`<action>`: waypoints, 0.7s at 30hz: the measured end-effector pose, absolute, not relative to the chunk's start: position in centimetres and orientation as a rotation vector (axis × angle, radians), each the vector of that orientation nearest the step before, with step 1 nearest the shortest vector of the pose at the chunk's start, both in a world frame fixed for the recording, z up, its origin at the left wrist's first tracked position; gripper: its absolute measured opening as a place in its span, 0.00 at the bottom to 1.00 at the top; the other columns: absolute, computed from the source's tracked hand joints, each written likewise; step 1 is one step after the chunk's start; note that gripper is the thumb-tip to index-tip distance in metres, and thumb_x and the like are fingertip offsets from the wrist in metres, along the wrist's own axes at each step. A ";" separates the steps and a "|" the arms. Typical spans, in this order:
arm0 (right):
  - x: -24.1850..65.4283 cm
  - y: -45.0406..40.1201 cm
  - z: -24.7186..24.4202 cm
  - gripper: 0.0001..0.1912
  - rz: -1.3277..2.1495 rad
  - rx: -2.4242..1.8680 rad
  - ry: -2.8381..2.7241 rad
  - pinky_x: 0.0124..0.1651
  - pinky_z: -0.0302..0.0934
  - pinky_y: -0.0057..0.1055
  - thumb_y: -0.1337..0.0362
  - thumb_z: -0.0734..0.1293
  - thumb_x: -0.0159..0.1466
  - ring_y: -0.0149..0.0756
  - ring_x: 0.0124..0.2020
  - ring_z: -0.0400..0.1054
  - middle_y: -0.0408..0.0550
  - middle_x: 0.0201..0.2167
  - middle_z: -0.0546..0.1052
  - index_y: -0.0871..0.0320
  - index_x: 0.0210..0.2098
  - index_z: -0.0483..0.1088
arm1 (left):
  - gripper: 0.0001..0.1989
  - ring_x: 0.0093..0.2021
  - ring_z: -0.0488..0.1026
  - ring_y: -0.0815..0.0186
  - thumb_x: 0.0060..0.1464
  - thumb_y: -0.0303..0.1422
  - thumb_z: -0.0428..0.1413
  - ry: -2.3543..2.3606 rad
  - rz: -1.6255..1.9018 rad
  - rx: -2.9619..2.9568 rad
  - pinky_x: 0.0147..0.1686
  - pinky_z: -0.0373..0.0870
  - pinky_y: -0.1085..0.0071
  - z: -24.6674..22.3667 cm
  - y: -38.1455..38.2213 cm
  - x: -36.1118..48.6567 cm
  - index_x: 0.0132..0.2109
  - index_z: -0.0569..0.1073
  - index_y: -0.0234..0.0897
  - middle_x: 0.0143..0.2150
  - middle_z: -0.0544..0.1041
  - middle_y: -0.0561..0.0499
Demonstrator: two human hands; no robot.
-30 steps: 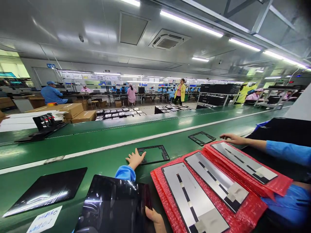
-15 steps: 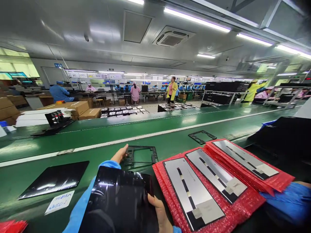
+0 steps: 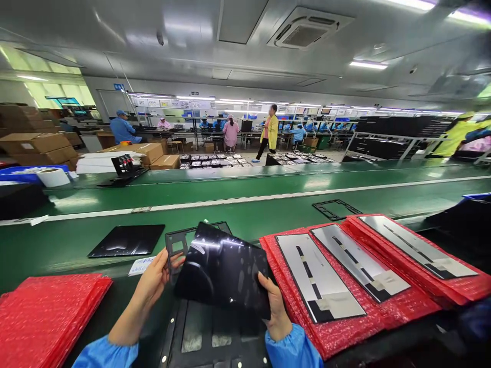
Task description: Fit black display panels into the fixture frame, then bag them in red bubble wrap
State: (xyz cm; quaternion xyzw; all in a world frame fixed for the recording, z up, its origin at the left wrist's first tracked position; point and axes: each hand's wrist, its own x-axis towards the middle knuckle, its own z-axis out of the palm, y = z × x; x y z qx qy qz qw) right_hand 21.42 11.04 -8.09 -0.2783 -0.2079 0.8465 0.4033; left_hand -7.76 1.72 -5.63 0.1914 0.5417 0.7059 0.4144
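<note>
A long factory hall with rows of workstations stretches beyond a green conveyor belt [image 3: 245,217], with cardboard cartons [image 3: 153,153] on its far side and people in blue and pink smocks further off. Along the belt's near edge, to the right, lie three overlapping red bubble-wrap pouches [image 3: 318,276], each topped by a silver strip with black bands. To the left, also along that edge, is a stack of plain red bubble wrap [image 3: 49,317], and a black studded tray [image 3: 210,337] sits just in front of the belt, below the hands. On the belt lie a flat glossy sheet [image 3: 126,240], a small paper label [image 3: 140,266] and an open black frame [image 3: 336,208].

A glossy black panel [image 3: 222,271] is held tilted above the belt's near edge, over the tray. Its mirror shine and thin section suggest a stiff, fairly light sheet, slick and probably fragile, and the smudges on its face suggest it marks easily. It looks best taken by the edges, never across the face.

The right hand [image 3: 276,306] grasps the panel's lower edge, thumb on top. The left hand [image 3: 151,286] clasps a second black frame [image 3: 175,244], which overlaps the panel's upper left side.

Compared with the earlier frame, the panel sits higher and more tilted, and the second frame is off the belt, up in the left hand
</note>
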 end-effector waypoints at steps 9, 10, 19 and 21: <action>28.5 9.1 -10.0 0.42 1.141 -0.965 -1.369 0.67 0.47 0.44 0.62 0.76 0.49 0.50 0.63 0.58 0.50 0.62 0.66 0.56 0.61 0.62 | 0.24 0.43 0.79 0.54 0.54 0.37 0.58 1.287 1.551 0.179 0.36 0.79 0.59 -8.5 -6.6 -3.1 0.58 0.67 0.42 0.49 0.79 0.43; 29.1 9.2 -10.2 0.42 1.082 -0.982 -1.420 0.66 0.49 0.47 0.61 0.75 0.50 0.51 0.62 0.59 0.53 0.61 0.66 0.58 0.62 0.60 | 0.26 0.42 0.79 0.54 0.53 0.38 0.60 1.275 1.521 0.178 0.35 0.79 0.59 -8.9 -6.8 -2.6 0.58 0.67 0.42 0.48 0.79 0.43; 30.6 8.9 -9.8 0.44 1.064 -1.077 -1.408 0.65 0.50 0.51 0.58 0.75 0.49 0.57 0.61 0.60 0.54 0.60 0.68 0.60 0.62 0.60 | 0.27 0.39 0.75 0.53 0.52 0.51 0.53 2.075 1.090 0.889 0.37 0.72 0.62 -11.2 -6.4 -1.9 0.54 0.73 0.43 0.38 0.76 0.46; 30.5 8.7 -9.2 0.44 1.170 -1.103 -1.340 0.66 0.49 0.51 0.58 0.77 0.45 0.59 0.62 0.58 0.51 0.59 0.69 0.58 0.60 0.64 | 0.26 0.40 0.74 0.54 0.54 0.49 0.51 2.306 0.994 1.076 0.41 0.70 0.63 -11.0 -6.3 -2.0 0.56 0.72 0.45 0.42 0.74 0.45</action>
